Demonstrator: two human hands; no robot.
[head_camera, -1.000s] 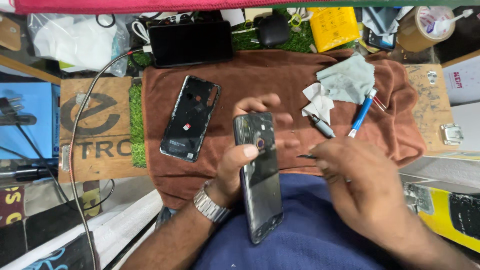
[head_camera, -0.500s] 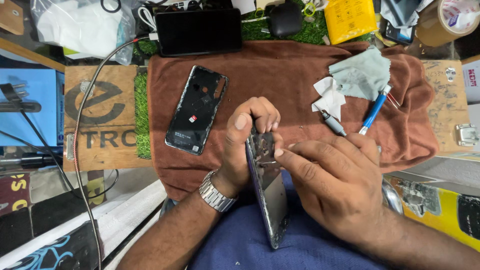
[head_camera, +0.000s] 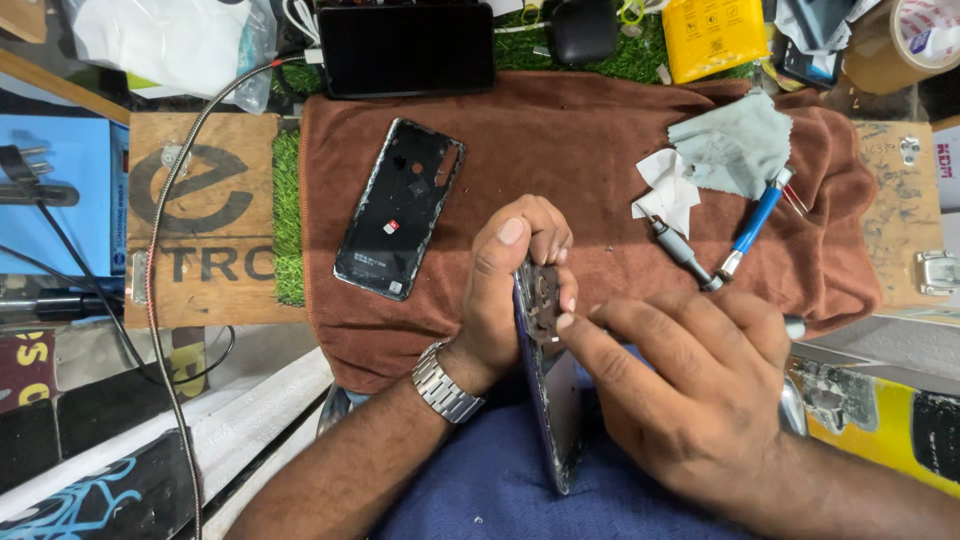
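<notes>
An opened phone (head_camera: 548, 390) is held on edge over the near border of the brown towel (head_camera: 560, 150), above a lap covered in blue cloth (head_camera: 480, 490). Its upper end is clamped by the left hand (head_camera: 510, 290), the thumb set against one face and the curled fingers against the other; a metal watch (head_camera: 447, 383) is worn on that wrist. The right hand (head_camera: 690, 390) is laid against the phone's exposed inner side, its fingers held together and the index fingertip pressed to the frame just below the left fingers. Whether anything is pinched in the right hand cannot be told.

On the towel, to the left of the phone, a detached black back cover (head_camera: 400, 210) is laid inner side up. To the right on the towel, a grey cloth (head_camera: 735, 145), a crumpled white tissue (head_camera: 665, 190), a metal-tipped tool (head_camera: 680, 250) and a blue-handled screwdriver (head_camera: 755, 220) are seen. At the towel's far edge a dark tablet (head_camera: 405, 48) is placed. A wooden board (head_camera: 200, 220) is set just beyond the towel's left edge.
</notes>
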